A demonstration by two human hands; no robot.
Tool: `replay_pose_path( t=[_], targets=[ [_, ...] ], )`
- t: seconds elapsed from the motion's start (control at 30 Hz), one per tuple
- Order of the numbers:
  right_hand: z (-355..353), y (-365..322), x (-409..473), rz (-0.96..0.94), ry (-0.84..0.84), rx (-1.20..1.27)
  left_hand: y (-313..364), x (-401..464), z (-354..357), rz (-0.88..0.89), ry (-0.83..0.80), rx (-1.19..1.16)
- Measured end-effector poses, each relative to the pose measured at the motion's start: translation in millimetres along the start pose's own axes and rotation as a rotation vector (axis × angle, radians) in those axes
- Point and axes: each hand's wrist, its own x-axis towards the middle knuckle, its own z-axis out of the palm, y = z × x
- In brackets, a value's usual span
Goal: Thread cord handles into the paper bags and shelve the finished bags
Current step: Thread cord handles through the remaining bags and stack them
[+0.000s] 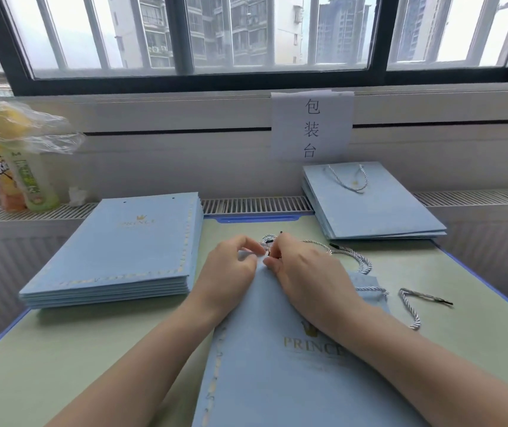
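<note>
desk: pale green top [62, 349] w/ blue edging, pushed up against the wall under the window
room: big dark-framed window [185, 38] w/ white bars, apartment blocks outside; slatted radiator grille [256, 204] runs along the sill behind the desk
sign: white paper sheet [312, 126] taped to the wall, three printed chars, right of centre
bag in work: light blue paper bag [277, 365] lying flat in the middle, gold PRINCE logo + crown showing, top edge pointing away from the person
left grip: left hand [228, 269] pinching the bag's top edge, fingertips right by the hole area
right grip: right hand [305, 269] pinching a twisted white/blue cord [351, 254] at the same spot, touching the left fingertips; can't tell if the cord end is thru the hole
cord: loops off to the right behind the right hand, black tip visible just past the fingers
spare cord: second cord handle [413, 306] loose on the desk, right of the bag, black tip at its far end
left stack: pile of flat blue bags [117, 251], no handles visible, holes at the top edge
right stack: smaller pile of blue bags [369, 208] at back right, top one has a cord handle threaded in
bottles: two drink bottles [21, 177] on the sill far left, clear plastic wrap [43, 127] w/ smth yellow inside sitting on top of them
</note>
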Motion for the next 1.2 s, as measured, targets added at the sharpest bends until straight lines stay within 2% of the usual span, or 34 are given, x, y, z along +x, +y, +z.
replay_pose_path(
  t=[0.2,0.33,0.43,0.53,0.63,0.7,0.83,0.93,1.03,1.2],
  targets=[
    [5,-1,-1,-0.141,0.184,-0.180,-3,-2,6,0.182,0.065,0.177],
    [7,0,-2,-0.177,0.251,-0.271,-10,-1,9,0.163,0.035,0.179],
    [8,-2,-2,-0.134,0.239,-0.247,-13,1,11,0.189,-0.009,0.215],
    [6,0,0,-0.092,0.247,-0.094,-12,1,9,0.248,-0.008,0.253],
    [1,5,3,-0.056,0.223,0.050,-7,0,3,0.280,-0.030,0.134],
    [0,6,4,-0.083,0.238,0.053,-4,1,-1,0.238,-0.068,0.003],
    [-7,7,6,-0.156,0.327,-0.049,0,1,-7,0.100,-0.167,-0.113],
    [-9,9,5,-0.217,0.273,0.048,2,0,-10,0.006,-0.213,-0.225],
    [-1,7,3,-0.277,0.163,0.040,-1,1,-12,-0.056,-0.278,-0.329],
    [-4,1,2,-0.298,0.155,0.158,-5,4,-19,-0.095,-0.315,-0.390]
  ],
)
